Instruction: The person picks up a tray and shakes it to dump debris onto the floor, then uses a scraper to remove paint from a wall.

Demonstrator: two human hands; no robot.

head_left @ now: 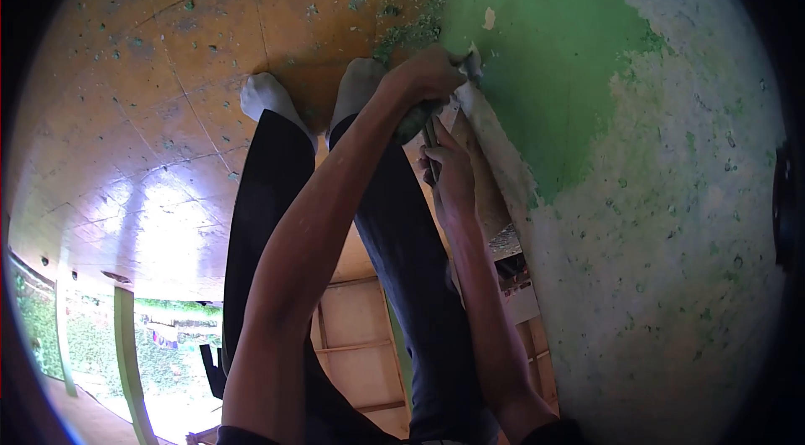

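The two bare forearms fill the near field and run forward from the lower edge, above the dark trousers [402,277] and a wooden stand [360,336] below them. The left hand [429,74] is closed around the upper end of the scraper [417,120] and is pressed against the wall [671,260] at the edge of the green paint [545,51]. The right hand [449,172] is closed around the lower part of the same tool, just beneath the left. The blade is mostly hidden by the left hand; its working edge appears to meet the wall at the paint boundary. Two feet in white socks [270,97] show beyond the hands.

Judged progress: the larger part of the visible wall is stripped to a pale, speckled surface. One solid green area is left, above and beside the hands. Paint flakes lie scattered over the orange floor [168,67].
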